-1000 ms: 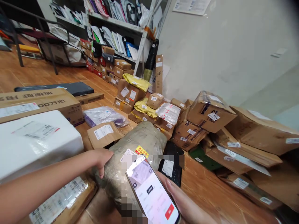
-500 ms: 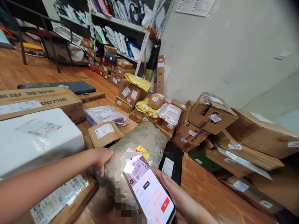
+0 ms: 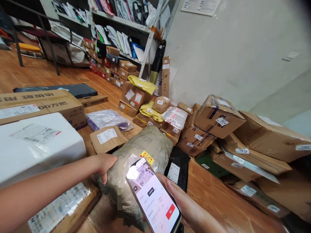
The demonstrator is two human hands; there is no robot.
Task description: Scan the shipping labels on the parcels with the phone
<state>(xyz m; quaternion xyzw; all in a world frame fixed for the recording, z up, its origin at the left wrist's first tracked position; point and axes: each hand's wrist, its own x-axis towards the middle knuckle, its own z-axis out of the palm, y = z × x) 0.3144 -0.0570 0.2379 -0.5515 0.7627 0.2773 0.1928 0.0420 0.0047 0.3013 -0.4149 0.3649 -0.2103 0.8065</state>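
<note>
A bulky grey-green plastic-wrapped parcel (image 3: pixel 143 147) lies on the wooden floor, with a white label and a yellow sticker on top. My left hand (image 3: pixel 105 164) rests on its left side, fingers curled over the wrap. My right hand (image 3: pixel 187 207) holds a smartphone (image 3: pixel 153 197) tilted over the parcel's label; its screen shows a barcode picture and a red button. A black mailer bag (image 3: pixel 178 168) with a white label lies right beside the parcel.
A white foam box (image 3: pixel 36 145) and long cardboard cartons (image 3: pixel 39 105) lie at left. Many labelled cardboard boxes (image 3: pixel 218 118) are piled along the wall at right. A shelf (image 3: pixel 121 22) full of mailers stands at the back, and a metal chair frame (image 3: pixel 36 29) at far left.
The phone has shifted down and left over the parcel's label. My left hand has stayed on the parcel.
</note>
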